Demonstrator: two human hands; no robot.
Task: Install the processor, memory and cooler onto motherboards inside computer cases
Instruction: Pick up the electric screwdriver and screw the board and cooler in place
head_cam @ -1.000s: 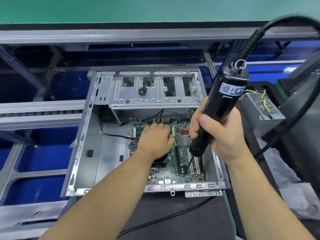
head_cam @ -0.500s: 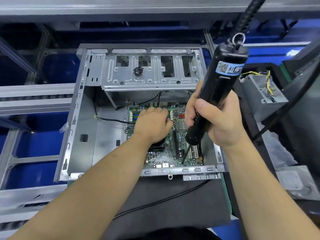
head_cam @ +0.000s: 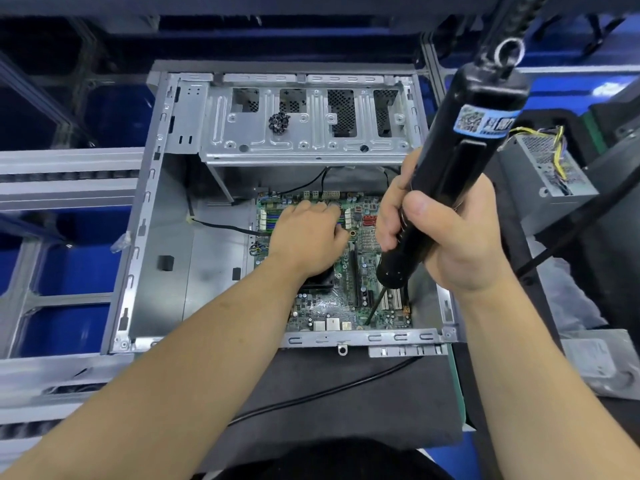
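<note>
The right hand [head_cam: 446, 237] wraps closed around a black cylindrical electric screwdriver [head_cam: 450, 174], its bit meeting the green motherboard [head_cam: 349, 299] near the open grey metal computer case [head_cam: 162, 209]'s near edge, seemingly driving a screw. The left hand [head_cam: 308, 237] presses flat, fingers spread, steadying the board mid-case.

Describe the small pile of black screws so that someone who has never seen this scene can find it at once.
Start from the open grey computer case and look at its far end, where a perforated metal drive bracket spans the case above the green motherboard. The small pile of black screws lies on top of that bracket, left of centre. It is the only dark, loose cluster on the bare silver metal.
</note>
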